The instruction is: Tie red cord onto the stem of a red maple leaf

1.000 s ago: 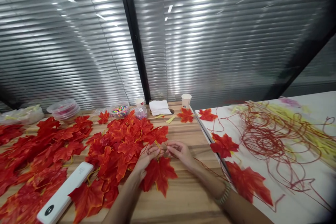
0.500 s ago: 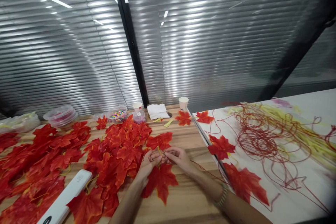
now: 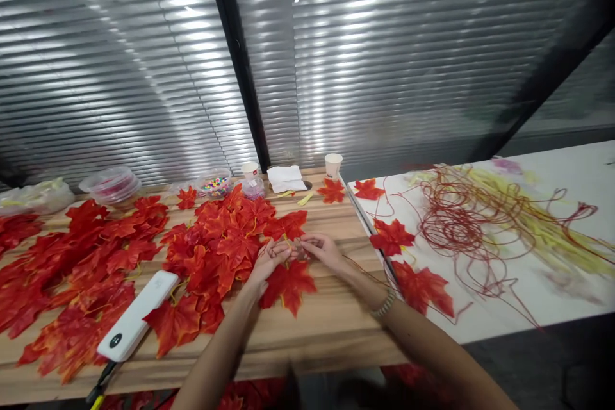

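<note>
Your fingertips hide the pinch point; what passes between them is too small to resolve. One red leaf (image 3: 287,283) lies on the wooden table (image 3: 331,327) under both hands, tip toward you. Your left hand (image 3: 269,258) and right hand (image 3: 321,248) are curled nearly closed at its yellow stem.

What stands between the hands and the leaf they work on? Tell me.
Nothing visible. The left hand and the right hand meet at the stem end of the red leaf, which lies on the wooden table just below them. The leaf pile sits beside the left hand, not between.
</note>
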Action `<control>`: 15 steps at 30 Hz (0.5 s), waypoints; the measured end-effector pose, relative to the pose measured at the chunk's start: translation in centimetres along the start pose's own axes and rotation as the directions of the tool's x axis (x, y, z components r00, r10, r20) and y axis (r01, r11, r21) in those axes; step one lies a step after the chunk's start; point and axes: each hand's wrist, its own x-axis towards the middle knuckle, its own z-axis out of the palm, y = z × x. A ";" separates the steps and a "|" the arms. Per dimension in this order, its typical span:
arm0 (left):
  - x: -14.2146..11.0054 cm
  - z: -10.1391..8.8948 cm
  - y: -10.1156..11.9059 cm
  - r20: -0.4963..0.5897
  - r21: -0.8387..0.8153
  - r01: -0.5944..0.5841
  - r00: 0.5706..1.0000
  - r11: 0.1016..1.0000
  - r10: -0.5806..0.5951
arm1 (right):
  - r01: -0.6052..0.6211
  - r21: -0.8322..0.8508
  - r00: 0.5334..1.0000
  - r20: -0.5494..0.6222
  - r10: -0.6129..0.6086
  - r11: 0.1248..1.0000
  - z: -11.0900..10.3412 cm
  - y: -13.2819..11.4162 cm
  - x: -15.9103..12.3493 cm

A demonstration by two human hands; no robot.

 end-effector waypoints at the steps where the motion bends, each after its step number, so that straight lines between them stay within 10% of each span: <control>1: 0.0 0.1 0.1 -0.001 -0.005 -0.008 1.000 1.000 0.008 | -0.006 -0.009 1.000 0.018 0.006 1.000 -0.1 -0.4 -0.2; 15: 1.0 -0.5 -0.9 -0.096 -0.175 -0.077 0.994 0.982 0.061 | -0.045 -0.023 0.999 0.015 0.046 0.999 1.7 -0.8 -0.2</control>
